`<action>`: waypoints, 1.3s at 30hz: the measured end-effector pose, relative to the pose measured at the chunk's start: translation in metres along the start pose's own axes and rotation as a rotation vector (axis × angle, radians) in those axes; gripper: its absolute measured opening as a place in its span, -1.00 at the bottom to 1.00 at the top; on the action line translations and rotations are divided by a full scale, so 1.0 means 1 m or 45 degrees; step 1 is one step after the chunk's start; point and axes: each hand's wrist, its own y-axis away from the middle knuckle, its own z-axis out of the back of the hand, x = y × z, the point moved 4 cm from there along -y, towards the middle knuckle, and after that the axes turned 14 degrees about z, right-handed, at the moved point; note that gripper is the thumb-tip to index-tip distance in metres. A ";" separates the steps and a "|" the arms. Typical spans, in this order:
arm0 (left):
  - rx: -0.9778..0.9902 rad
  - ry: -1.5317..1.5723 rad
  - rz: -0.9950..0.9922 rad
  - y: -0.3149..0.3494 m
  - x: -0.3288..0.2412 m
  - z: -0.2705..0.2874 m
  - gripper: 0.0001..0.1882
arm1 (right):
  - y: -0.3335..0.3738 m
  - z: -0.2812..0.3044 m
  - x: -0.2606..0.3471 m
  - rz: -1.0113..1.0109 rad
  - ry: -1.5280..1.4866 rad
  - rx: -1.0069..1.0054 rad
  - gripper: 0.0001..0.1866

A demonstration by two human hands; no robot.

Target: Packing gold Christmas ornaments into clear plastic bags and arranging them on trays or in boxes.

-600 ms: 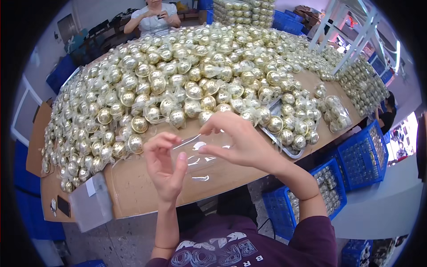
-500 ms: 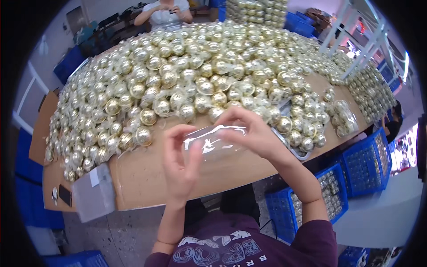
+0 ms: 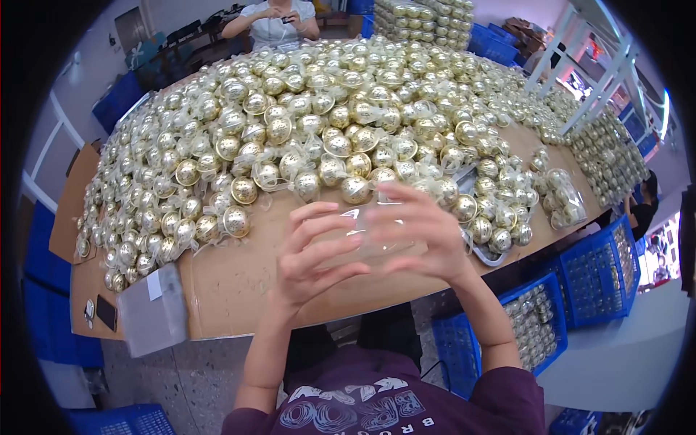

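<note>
Clear plastic piece (image 3: 373, 247) sits in the gap between the two hands, above the table (image 3: 239, 290); whether it is a box or a sleeve, I cannot tell. Its long axis seems to run left to right, from hand to hand, though fingers hide the ends. The left hand (image 3: 308, 254) is on its left, fingers spread and curved; the right hand (image 3: 435, 235) is on its right, blurred and spread wide, and looks nearer, overlapping more of it. Whether either grips it, I cannot tell. Beyond the plastic piece lies a heap of gold balls (image 3: 337, 144); to its right, a metal tray (image 3: 489, 258) under more balls; well to its left, a frosted bag (image 3: 154, 319) and a phone (image 3: 106, 313).
</note>
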 end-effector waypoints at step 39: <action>0.142 0.090 1.212 0.112 0.037 0.044 -0.51 | 0.152 -0.014 -0.009 -1.009 0.623 0.016 -0.29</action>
